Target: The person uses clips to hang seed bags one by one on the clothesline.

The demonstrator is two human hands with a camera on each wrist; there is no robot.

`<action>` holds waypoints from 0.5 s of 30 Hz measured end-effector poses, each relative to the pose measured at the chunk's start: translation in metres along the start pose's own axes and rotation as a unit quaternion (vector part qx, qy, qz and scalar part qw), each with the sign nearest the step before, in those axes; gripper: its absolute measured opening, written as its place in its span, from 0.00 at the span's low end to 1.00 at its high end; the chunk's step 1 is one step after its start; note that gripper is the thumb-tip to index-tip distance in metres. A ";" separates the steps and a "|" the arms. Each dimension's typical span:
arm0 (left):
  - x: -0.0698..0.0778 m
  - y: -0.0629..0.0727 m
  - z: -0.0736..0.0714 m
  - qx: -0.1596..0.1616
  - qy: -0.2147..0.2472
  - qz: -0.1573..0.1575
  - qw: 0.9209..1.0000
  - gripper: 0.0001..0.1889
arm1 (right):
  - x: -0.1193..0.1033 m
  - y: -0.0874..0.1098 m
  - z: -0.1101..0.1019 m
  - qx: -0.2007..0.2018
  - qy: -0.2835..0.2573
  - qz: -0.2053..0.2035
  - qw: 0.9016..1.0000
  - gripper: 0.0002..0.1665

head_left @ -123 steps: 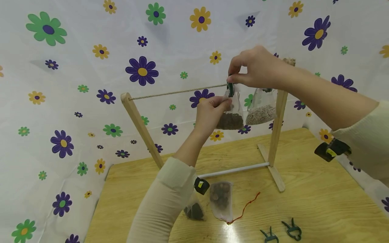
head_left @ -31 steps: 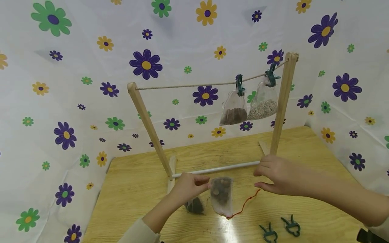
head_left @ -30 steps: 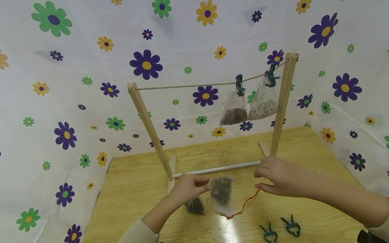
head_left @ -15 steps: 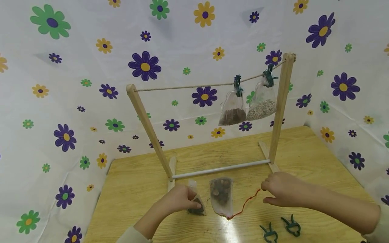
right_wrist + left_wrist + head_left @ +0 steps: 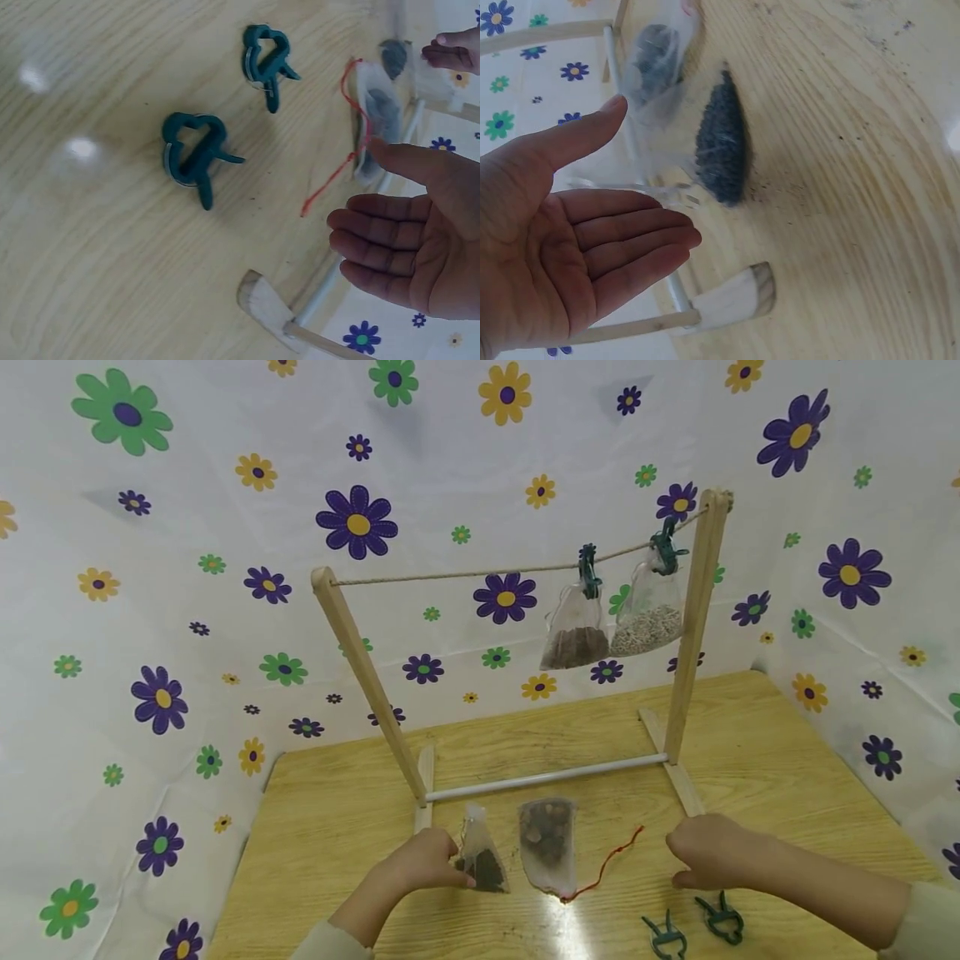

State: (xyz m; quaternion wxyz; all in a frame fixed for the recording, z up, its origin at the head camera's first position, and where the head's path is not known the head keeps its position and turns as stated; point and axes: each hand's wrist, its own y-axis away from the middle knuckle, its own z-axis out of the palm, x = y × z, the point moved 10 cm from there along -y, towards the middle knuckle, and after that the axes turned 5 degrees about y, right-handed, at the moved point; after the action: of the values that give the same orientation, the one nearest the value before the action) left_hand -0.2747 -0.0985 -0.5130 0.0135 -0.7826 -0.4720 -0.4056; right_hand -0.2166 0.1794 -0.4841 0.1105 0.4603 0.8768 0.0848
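Observation:
My left hand (image 5: 420, 864), fingers straight in the left wrist view, is beside a small clear bag of dark granules (image 5: 486, 868); whether it touches the bag is unclear. Right of that bag lies a mesh bag of pebble-like lumps (image 5: 546, 839) with a red drawstring (image 5: 611, 860). My right hand (image 5: 720, 856) hovers loosely curled near two green clips, a nearer clip (image 5: 195, 154) and a farther clip (image 5: 268, 60), holding nothing. On the rope (image 5: 450, 577), green clips hold a bag of brown material (image 5: 576, 647) and a bag of pale shreds (image 5: 647, 631).
A wooden stand carries the rope between its left post (image 5: 367, 685) and right post (image 5: 693, 635). A white rod (image 5: 547, 777) joins the posts low down. Dark crumbs dot the wooden table (image 5: 330, 827). A flowered cloth (image 5: 225, 610) surrounds the back and sides.
Earlier both hands were up at the brown bag and its clip; that bag now hangs by itself. Both hands came down, the left to the granule bag, the right nearer the loose clips.

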 end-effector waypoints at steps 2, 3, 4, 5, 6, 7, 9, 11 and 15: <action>-0.005 0.000 0.001 -0.004 -0.002 -0.008 1.000 0.24 | 0.006 0.000 0.009 -0.011 -0.011 0.019 1.000 0.20; -0.008 -0.001 0.001 -0.002 -0.003 -0.014 1.000 0.21 | 0.009 0.001 0.013 -0.018 -0.017 0.029 0.999 0.21; -0.011 -0.001 0.001 0.000 -0.005 -0.020 1.000 0.19 | 0.012 0.001 0.017 -0.025 -0.023 0.039 0.999 0.22; -0.013 -0.002 0.001 0.001 -0.007 -0.027 1.000 0.20 | 0.014 0.001 0.022 -0.032 -0.027 0.046 0.998 0.22; -0.015 -0.003 0.001 0.003 -0.007 -0.031 0.999 0.24 | 0.017 0.002 0.025 -0.039 -0.029 0.054 0.997 0.22; -0.017 -0.004 0.002 0.006 -0.009 -0.032 0.999 0.29 | 0.020 0.002 0.029 -0.045 -0.031 0.061 0.997 0.22; -0.019 -0.007 0.003 0.015 -0.006 -0.036 0.999 0.33 | 0.024 0.002 0.036 -0.061 -0.042 0.071 0.995 0.22; -0.021 -0.012 0.004 0.023 -0.001 -0.031 0.999 0.32 | 0.028 0.002 0.043 -0.077 -0.054 0.081 0.992 0.21; -0.028 -0.020 0.006 0.037 0.019 -0.019 0.999 0.26 | 0.036 0.001 0.060 -0.114 -0.097 0.108 0.983 0.22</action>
State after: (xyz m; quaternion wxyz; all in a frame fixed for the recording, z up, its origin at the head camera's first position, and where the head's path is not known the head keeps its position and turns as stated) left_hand -0.2924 -0.1052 -0.5424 0.0433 -0.7646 -0.5012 -0.4030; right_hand -0.2192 0.2120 -0.5460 0.2373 0.5427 0.7915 0.1505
